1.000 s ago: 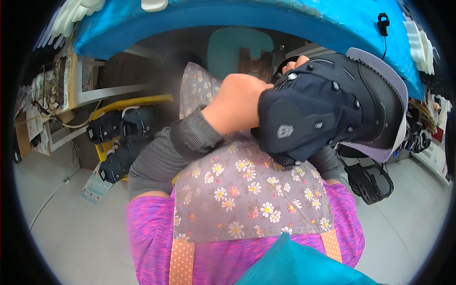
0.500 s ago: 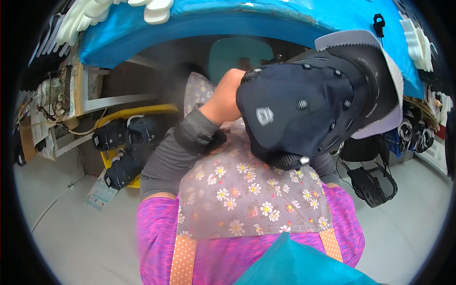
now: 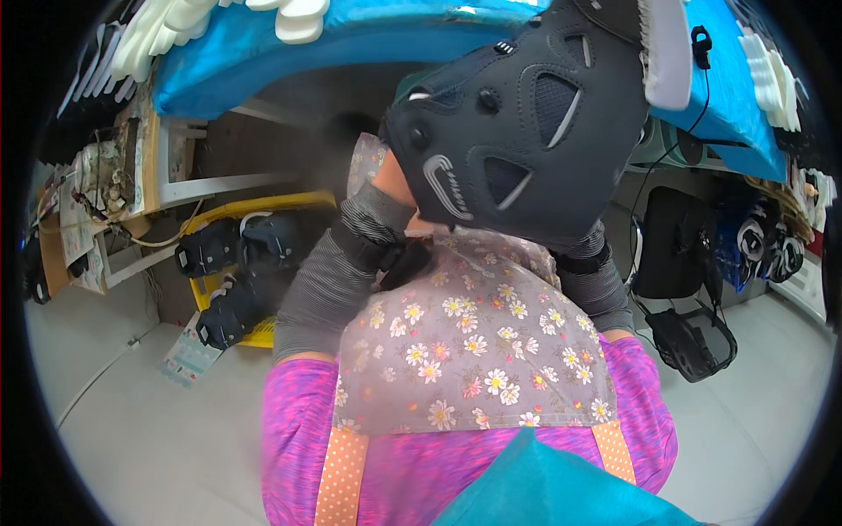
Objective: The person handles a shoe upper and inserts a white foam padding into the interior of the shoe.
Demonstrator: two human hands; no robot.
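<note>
Apparently steadying the boot (image 3: pixel 544 131), left grip (image 3: pixel 394 183) partly behind its left edge, right grip hidden by it, both closures untellable; next move likely calls for two-sided support.

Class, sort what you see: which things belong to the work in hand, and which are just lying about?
In hand:
- dark boot upper
- left hand, mostly hidden behind it; right hand out of sight

Apparently lying about:
- yellow crate
- dark pieces in it
- white shapes
</note>
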